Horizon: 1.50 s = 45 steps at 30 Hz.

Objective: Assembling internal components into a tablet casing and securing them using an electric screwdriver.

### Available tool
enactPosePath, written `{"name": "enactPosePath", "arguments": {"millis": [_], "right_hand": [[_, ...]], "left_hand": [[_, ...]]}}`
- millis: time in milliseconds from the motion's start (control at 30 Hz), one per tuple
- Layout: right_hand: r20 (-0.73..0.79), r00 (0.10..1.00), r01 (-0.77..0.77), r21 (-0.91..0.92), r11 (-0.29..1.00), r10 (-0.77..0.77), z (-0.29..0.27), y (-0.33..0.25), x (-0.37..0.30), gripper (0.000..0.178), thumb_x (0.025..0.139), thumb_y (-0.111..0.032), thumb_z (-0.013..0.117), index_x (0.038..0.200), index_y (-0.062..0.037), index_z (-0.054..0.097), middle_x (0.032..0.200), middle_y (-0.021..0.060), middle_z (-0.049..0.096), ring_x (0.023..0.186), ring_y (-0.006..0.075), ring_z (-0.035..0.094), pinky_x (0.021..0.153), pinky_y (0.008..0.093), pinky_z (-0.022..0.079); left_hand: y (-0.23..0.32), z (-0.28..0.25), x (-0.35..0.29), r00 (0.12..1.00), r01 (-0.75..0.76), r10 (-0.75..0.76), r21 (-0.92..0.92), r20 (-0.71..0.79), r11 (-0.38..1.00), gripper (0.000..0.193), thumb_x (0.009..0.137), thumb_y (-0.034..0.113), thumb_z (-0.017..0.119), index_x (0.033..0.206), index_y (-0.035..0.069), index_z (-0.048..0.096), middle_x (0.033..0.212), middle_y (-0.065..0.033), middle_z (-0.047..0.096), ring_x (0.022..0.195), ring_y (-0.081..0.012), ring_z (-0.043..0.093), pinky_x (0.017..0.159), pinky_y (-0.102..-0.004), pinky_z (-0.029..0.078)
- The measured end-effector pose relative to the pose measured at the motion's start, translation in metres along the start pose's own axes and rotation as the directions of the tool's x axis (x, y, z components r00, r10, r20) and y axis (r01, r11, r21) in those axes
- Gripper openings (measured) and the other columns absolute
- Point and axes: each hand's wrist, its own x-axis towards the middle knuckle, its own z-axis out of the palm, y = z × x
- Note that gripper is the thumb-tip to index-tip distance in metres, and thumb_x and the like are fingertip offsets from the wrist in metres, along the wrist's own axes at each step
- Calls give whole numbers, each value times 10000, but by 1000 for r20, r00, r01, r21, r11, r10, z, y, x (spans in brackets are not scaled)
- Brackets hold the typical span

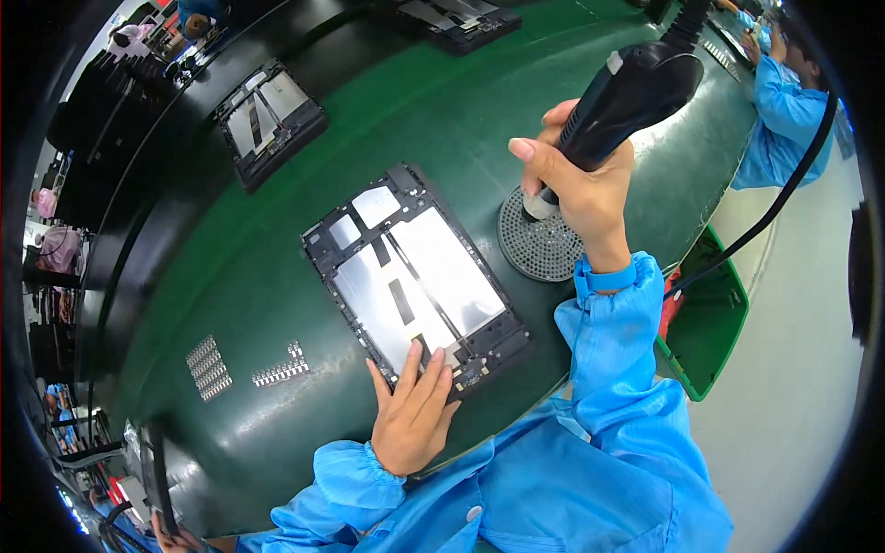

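An opened tablet (pixel 475 313), its back off and its silver battery panels bare, lies slanted on the green table. My left hand (pixel 410 424) rests on its near edge, fingers stretched out and flat, holding nothing. My right hand (pixel 595 198) is wrapped round a black electric screwdriver (pixel 627 97), which tilts with its tip end down. That tip end is at a round grey tray (pixel 535 241) full of small holes, just right of the tablet. Whether a screw sits on the tip, I cannot make out.
Another opened tablet (pixel 269 124) lies at the far left, a further one (pixel 456 20) at the back. Small metal parts in sheets (pixel 209 369) lie left. A green bin (pixel 733 323) stands below the table's right edge, near a black cable (pixel 784 198). A co-worker (pixel 784 111) sits far right.
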Motion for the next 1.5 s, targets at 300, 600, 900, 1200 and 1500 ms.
{"name": "enactPosePath", "arguments": {"millis": [300, 600, 900, 1200, 1500], "right_hand": [[14, 999, 43, -87, 995, -42, -4, 7, 3, 313, 716, -5, 778, 930, 28, 553, 594, 24, 598, 470, 86, 551, 444, 210, 431], [17, 1000, 18, -79, 997, -16, -1, 8, 0, 287, 721, 15, 766, 909, 19, 549, 600, 29, 597, 476, 78, 548, 444, 210, 423], [64, 998, -8, -89, 996, 13, 9, 10, -1, 310, 717, -4, 779, 936, 17, 560, 611, 14, 588, 507, 77, 556, 456, 214, 426], [13, 991, 135, -199, 971, -135, -8, -9, -21, 366, 794, 18, 669, 1121, 2, 506, 676, 56, 571, 562, 128, 555, 542, 268, 442], [159, 964, 238, -177, 955, -211, -2, -3, -22, 317, 839, 27, 616, 1132, 18, 496, 708, 59, 527, 550, 133, 513, 565, 306, 450]], "left_hand": [[13, 5, 23, 999, -19, 23, 140, -25, 990, 676, 670, 279, 790, 1235, 18, 526, 1384, -166, 441, 1333, -415, 324, 997, -738, 95], [33, 8, 78, 997, 2, -19, 221, 75, 975, 746, 668, 411, 753, 1243, 1, 511, 1427, -172, 364, 1358, -403, 262, 963, -754, 133], [22, 15, 73, 995, -101, 95, 234, 40, 967, 619, 666, 354, 750, 1137, -10, 580, 1390, -128, 417, 1339, -371, 315, 971, -734, 179], [0, -11, 42, 958, -163, 155, -15, -240, 986, 402, 667, 270, 753, 994, 64, 643, 1229, -104, 566, 1218, -311, 487, 993, -544, 343], [-111, -121, -11, 827, 556, -554, 1, -94, 831, 311, 698, 120, 765, 954, -20, 657, 869, -131, 623, 648, -237, 588, 625, -342, 486]]}}
